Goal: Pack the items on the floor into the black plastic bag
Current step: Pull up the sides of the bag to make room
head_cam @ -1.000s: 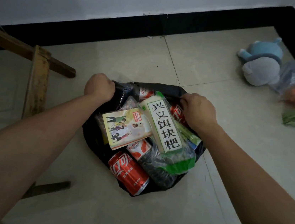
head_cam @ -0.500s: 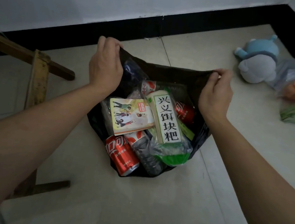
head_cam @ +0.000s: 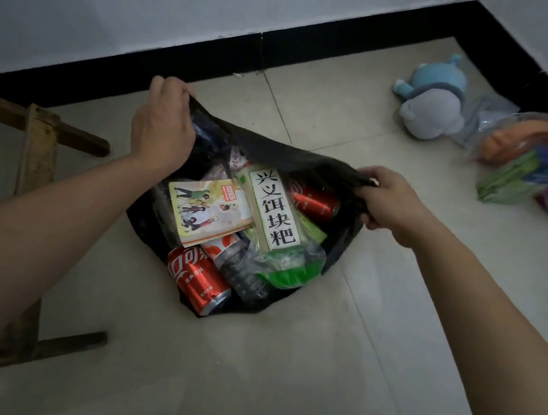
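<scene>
Our left hand [head_cam: 162,124] is pinching the far edge of the black plastic bag [head_cam: 273,148], fingers curled tight on it. Our right hand [head_cam: 387,204] is gripping the bag's rim on the other side, closed on the plastic too. We are holding the bag's mouth wide between our two hands. The bag is sitting on the tiled floor [head_cam: 281,363], right in front of us.

Inside the bag we are seeing a red can [head_cam: 197,275] lying near the front edge. Another red can [head_cam: 315,200] is lying near our right hand. A long pack with big black letters [head_cam: 273,214] is lying across the top. A small box with pictures of people [head_cam: 208,211] is leaning just beside it. A dark bottle [head_cam: 244,272] is poking out between the front can and the pack.

Away to the right, a blue and grey soft toy [head_cam: 433,95] is lying on the floor. A clear bag of colourful things [head_cam: 533,163] is resting just beside the toy. On the left, a wooden frame [head_cam: 38,150] is lying on the floor.
</scene>
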### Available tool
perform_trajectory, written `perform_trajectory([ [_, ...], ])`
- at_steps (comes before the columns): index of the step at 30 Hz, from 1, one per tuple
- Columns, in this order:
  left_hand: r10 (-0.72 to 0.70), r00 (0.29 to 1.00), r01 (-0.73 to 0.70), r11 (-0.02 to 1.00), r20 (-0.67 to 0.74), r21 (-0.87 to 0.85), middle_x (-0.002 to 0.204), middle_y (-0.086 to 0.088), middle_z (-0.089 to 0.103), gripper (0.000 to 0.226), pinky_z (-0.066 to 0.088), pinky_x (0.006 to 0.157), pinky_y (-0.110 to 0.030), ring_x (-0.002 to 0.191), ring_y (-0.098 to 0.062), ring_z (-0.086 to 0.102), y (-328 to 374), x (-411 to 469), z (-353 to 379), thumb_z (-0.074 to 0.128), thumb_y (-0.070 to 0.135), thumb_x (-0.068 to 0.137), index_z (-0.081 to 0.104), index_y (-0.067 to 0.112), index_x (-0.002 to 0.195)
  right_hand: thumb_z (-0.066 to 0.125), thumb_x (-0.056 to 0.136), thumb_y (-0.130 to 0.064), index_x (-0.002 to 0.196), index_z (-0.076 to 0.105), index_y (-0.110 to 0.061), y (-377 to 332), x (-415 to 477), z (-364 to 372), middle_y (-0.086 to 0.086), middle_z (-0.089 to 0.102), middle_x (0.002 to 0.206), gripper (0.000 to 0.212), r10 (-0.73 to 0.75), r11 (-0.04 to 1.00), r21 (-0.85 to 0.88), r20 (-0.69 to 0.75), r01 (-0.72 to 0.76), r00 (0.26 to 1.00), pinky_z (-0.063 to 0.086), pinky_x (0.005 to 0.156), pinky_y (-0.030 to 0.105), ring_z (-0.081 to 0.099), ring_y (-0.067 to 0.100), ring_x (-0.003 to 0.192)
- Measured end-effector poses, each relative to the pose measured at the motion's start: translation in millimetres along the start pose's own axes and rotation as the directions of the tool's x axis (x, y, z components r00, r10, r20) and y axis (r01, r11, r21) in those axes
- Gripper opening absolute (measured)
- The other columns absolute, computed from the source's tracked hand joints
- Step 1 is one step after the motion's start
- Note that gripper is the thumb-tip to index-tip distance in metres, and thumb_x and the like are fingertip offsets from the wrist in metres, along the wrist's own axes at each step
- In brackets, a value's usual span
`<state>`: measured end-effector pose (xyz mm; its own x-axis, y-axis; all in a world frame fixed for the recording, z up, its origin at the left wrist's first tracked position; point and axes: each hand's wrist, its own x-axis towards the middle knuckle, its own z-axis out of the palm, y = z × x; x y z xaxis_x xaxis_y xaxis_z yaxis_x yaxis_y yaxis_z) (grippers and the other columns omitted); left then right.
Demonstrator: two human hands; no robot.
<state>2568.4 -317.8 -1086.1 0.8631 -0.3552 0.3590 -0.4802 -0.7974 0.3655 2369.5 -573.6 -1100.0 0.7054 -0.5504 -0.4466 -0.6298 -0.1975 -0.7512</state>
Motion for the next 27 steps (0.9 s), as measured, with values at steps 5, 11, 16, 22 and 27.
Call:
perform_trajectory([
  [5,0.004,0.998,-0.007,0.999,0.060,0.043,0.117,-0.016,0.048,0.027,0.040,0.073,-0.040,0.092,-0.034,0.055,-9,-15,-7,0.036,0.023,0.105,0.054,0.008,0.119,0.057,0.090,-0.022,0.127,0.050,-0.026,6,-37,19,0.008,0.067,0.099,0.038,-0.100,0.968,0.207,-0.190,0.140,0.977,0.053,0.058,0.027,0.066,0.010,0.063],
  [11,-0.175,0.982,0.172,0.984,0.065,0.042,0.147,-0.014,0.031,0.081,0.028,0.109,-0.049,0.135,-0.033,0.032,-15,-62,-12,0.060,0.060,0.086,0.027,0.019,0.147,0.077,0.069,-0.063,0.151,0.014,-0.019,59,-98,98,0.008,0.019,0.149,0.112,0.126,0.959,0.277,-0.234,-0.058,0.964,0.034,0.114,0.041,0.034,0.026,0.137],
  [16,-0.760,0.620,0.783,0.614,0.195,-0.100,0.162,-0.015,0.005,0.127,0.017,0.117,-0.056,0.149,-0.036,0.007,-27,-106,-5,0.069,0.075,0.066,-0.008,0.025,0.155,0.068,0.074,-0.069,0.127,0.042,-0.013,76,-122,150,0.005,0.055,0.118,0.081,0.400,0.744,0.518,0.161,-0.422,0.902,0.054,0.087,0.038,0.059,0.020,0.100],
  [22,-0.733,0.320,0.940,0.167,0.601,-0.297,0.115,-0.014,0.064,0.063,0.057,0.071,-0.041,0.094,-0.028,0.065,-53,-117,-1,0.065,0.050,0.088,0.048,0.004,0.129,0.065,0.093,-0.037,0.084,0.052,-0.010,85,-126,162,0.011,0.058,0.081,0.031,0.308,0.765,0.589,0.020,-0.260,0.951,0.053,0.057,0.026,0.056,0.018,0.068],
  [27,-0.697,0.399,0.917,0.319,0.596,-0.240,0.076,-0.009,0.050,0.013,0.049,0.053,-0.033,0.061,-0.018,0.051,-51,-125,2,0.043,0.014,0.102,0.052,0.005,0.104,0.053,0.100,-0.033,0.077,0.048,-0.012,83,-134,160,0.005,0.055,0.074,0.031,0.233,0.856,0.496,-0.109,-0.150,0.966,0.056,0.080,0.055,0.057,0.021,0.071],
])
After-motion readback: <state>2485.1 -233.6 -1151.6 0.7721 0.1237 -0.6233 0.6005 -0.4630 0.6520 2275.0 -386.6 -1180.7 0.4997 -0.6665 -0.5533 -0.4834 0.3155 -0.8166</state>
